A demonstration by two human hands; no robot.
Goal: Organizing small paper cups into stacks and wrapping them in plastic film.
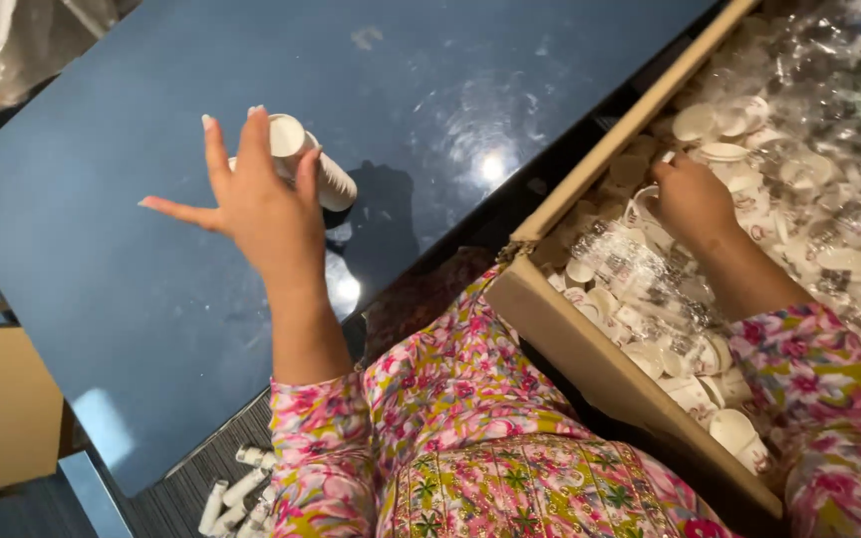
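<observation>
The left hand (256, 204) is spread wide over the blue table (102, 299), fingers fanned, with only thumb and forefinger tips touching a short stack of white cups (313, 164) that lies on its side at about 1 o'clock from the palm. The right hand (692, 199) reaches into the cardboard box (590, 369) at 3 o'clock and is curled around one cup (642, 204); how tight the grip is I cannot tell. The stack looks the likeliest thing to go astray: it lies on a glossy top with a light touch on one end, so a nudge could roll it toward 3 o'clock and off the edge. With the hands far apart, the eyes can follow only one. In the box, loose plastic wrap (829, 90) could snag the cup. More cups (236, 493) lie on the floor at 6 o'clock.
</observation>
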